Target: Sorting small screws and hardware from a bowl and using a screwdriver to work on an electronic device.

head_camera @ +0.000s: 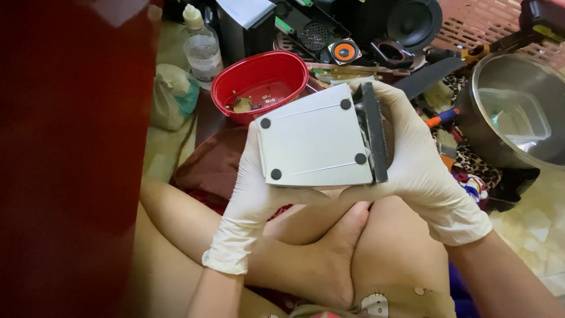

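Head cam: I hold silver box (315, 138) w/ both hands.
L hand (250, 194): fingers grip box's left edge.
R hand (412, 159): fingers wrap black end panel (375, 131).
Behind: red bowl (259, 73).

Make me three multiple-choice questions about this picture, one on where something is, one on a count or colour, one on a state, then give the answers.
1. Where is the red bowl?
A. just beyond the silver box
B. inside the steel pot
C. on the person's knee

2. How many round black feet show on the silver box?
A. two
B. four
C. six

3. How is the silver box held?
A. lying on the floor, untouched
B. in the left hand only
C. in both gloved hands

Answers:
1 A: the bowl sits right behind the box's far edge.
2 B: one foot shows near each corner.
3 C: the left hand grips its left side, and the right hand its dark end panel.
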